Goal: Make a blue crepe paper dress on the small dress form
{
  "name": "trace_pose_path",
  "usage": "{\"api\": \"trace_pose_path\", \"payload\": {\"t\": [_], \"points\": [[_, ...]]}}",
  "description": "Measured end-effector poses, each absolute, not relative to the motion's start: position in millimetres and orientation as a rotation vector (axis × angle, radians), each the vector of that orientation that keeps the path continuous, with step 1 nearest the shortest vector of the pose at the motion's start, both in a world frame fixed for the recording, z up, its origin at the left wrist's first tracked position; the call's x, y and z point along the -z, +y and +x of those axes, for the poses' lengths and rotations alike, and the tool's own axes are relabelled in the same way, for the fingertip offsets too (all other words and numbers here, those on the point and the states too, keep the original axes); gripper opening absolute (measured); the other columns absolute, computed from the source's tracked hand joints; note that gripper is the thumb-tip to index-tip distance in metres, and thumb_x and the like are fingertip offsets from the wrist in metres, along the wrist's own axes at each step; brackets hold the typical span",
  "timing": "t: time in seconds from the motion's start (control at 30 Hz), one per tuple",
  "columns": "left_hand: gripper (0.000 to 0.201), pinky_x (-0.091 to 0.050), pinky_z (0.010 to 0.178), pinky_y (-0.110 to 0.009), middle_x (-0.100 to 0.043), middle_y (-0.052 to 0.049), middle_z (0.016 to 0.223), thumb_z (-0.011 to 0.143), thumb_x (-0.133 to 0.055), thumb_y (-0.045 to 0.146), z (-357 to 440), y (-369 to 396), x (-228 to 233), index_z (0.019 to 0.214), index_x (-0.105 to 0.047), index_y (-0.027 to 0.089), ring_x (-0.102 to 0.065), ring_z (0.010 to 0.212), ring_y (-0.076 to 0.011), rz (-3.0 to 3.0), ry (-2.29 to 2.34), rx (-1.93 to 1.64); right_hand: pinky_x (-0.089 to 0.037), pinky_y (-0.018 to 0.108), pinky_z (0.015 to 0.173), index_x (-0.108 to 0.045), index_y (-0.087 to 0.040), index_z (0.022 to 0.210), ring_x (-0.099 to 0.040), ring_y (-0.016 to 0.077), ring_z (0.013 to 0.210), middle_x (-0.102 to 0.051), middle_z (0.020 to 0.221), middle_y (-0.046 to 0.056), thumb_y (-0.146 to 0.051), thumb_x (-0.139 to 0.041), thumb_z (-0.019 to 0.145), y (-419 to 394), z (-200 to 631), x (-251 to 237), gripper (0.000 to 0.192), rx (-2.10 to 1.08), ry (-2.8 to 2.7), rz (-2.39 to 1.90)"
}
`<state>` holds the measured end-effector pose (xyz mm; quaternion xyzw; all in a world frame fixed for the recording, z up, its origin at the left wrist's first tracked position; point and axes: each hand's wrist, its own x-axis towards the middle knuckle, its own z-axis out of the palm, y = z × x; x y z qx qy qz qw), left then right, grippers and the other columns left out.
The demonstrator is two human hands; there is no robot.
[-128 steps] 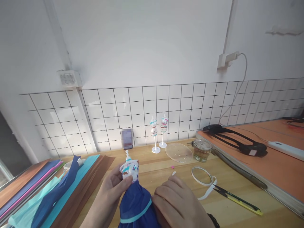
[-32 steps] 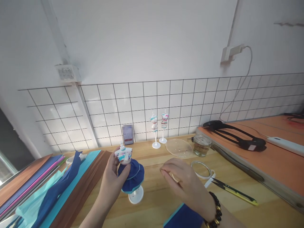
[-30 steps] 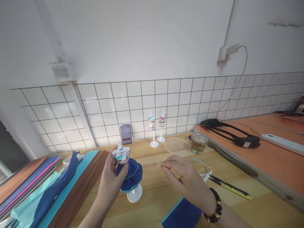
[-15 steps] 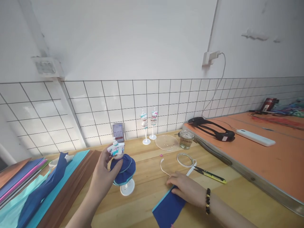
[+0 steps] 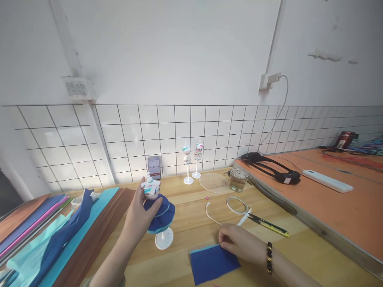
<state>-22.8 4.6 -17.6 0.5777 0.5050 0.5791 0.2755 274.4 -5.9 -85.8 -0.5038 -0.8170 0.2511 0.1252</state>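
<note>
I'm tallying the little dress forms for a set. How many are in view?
3. One in a blue skirt is held by the left hand; two bare ones stand side by side at the tiled wall. None seems hidden.

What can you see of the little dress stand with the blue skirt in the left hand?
The dress stand is a small white mannequin bust with a knob on top, printed with teal and pink marks. A dark blue paper-like skirt with a light blue trim line flares below it. A thin white pole runs down to a round white base resting on the wooden table. It stands roughly upright. The left hand grips it at the bust and skirt; nothing else touches it.
</note>
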Motion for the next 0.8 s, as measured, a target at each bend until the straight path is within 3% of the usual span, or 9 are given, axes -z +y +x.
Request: {"api": "trace_pose_path", "payload": {"t": [0.1,0.27,0.53,0.7,0.8], "points": [[0.086,-0.039,0.099,-0.042,-0.059,-0.011,0.125,0.074,-0.067,0.032,-19.7,2.3,17.0,0.144,-0.018,0.024,-0.056,0.114,-0.0256,1.497,1.359,-1.567,-0.044,0.023,0.060,-0.066,-0.016,0.076,-0.061,0.0167,0.068,-0.068,0.073,0.003,-0.014,-0.051,0.074,-13.0,268.3,74.1,0.016,-0.823,-2.357,-1.455],[0.100,-0.034,0.103,-0.044,-0.060,-0.011,0.121,0.070,-0.070,0.032,-15.5,-2.0,15.2,0.146,-0.005,0.024,-0.051,0.120,-0.0263,1.508,1.420,-1.538,-0.047,0.023,0.070,-0.068,-0.018,0.095,-0.063,0.0170,0.081,-0.070,0.090,0.004,-0.021,-0.050,0.081,-26.4,256.7,36.7,0.023,-0.910,-2.351,-1.336],[0.102,-0.027,0.105,-0.047,-0.054,-0.011,0.125,0.068,-0.069,0.041,-18.5,-9.3,4.2,0.146,-0.004,0.025,-0.043,0.125,-0.0280,1.593,1.472,-1.447,-0.047,0.023,0.067,-0.068,-0.019,0.084,-0.061,0.0162,0.076,-0.067,0.084,0.004,-0.027,-0.047,0.087,-33.0,252.6,15.8,0.022,-0.974,-2.304,-1.227],[0.085,-0.031,0.102,-0.049,-0.051,-0.011,0.127,0.077,-0.059,0.049,-30.0,-13.8,-2.4,0.145,-0.012,0.027,-0.044,0.122,-0.0295,1.633,1.456,-1.619,-0.046,0.026,0.067,-0.066,-0.022,0.082,-0.059,0.0173,0.075,-0.065,0.080,0.002,-0.032,-0.047,0.088,-34.1,247.2,10.8,0.022,-0.921,-2.246,-1.177],[0.062,-0.040,0.095,-0.045,-0.056,-0.008,0.118,0.078,-0.058,0.045,-30.4,-30.2,-15.0,0.133,-0.037,0.027,-0.052,0.111,-0.0270,1.620,1.440,-1.891,-0.048,0.027,0.067,-0.066,-0.025,0.083,-0.059,0.0188,0.077,-0.066,0.082,0.002,-0.038,-0.049,0.087,-34.0,239.1,4.9,0.022,-0.877,-2.129,-1.163]]}}
